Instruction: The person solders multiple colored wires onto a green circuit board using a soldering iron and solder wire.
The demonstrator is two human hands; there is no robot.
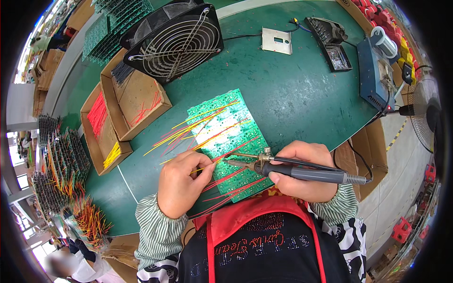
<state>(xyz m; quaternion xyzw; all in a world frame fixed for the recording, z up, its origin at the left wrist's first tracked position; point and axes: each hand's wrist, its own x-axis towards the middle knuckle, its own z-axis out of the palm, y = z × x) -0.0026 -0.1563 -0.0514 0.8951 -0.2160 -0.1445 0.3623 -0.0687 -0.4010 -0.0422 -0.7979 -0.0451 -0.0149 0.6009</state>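
Head view: left hand (181, 183) pinches a thin yellow wire (203, 168) between thumb and fingers at the near-left part of the green circuit board (250, 137), mid-table, near edge. Right hand (309, 188) wrapped round the soldering iron (306, 173), tip pointing left, close to the wire end; contact unclear. Cardboard tray (138, 118) sits left, black fan (181, 49) far left.

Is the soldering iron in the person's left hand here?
No, the right hand grips the soldering iron, while the left hand pinches a yellow wire.
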